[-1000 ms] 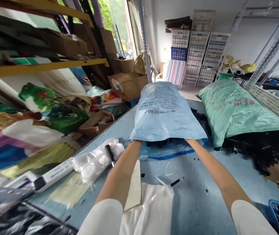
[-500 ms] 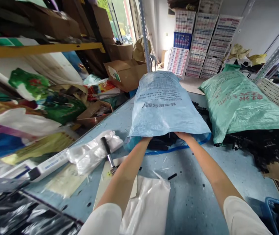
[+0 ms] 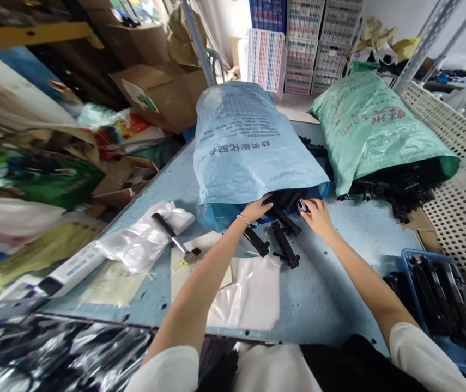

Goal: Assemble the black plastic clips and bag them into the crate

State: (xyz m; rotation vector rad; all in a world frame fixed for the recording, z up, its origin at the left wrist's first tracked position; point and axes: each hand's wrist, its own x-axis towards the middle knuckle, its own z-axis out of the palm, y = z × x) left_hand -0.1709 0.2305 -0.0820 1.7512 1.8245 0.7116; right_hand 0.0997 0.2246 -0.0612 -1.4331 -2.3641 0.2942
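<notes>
Since the earlier frame, black parts (image 3: 285, 245) have emerged onto the table (image 3: 310, 294). Hands apart: right hand (image 3: 318, 216) pinches a metal-ended part (image 3: 304, 206); left hand (image 3: 257, 210) at the parts, grip cannot be told. Beyond, blue bag (image 3: 253, 158), mouth facing near; far, stacked crates (image 3: 304, 51).

The place looked like a cluttered workshop: a blue worktable (image 3: 318, 294) carried a black-handled tool (image 3: 175, 237), plastic sheeting (image 3: 257, 294), loose black parts (image 3: 285, 245) and two printed sacks (image 3: 253, 149), with a blue basket (image 3: 413, 294) of more parts at right, while slatted crates (image 3: 264, 61) stood stacked by the wall (image 3: 392, 10) and cardboard boxes (image 3: 169, 93) crowded near a yellow shelf beam (image 3: 36, 36)
</notes>
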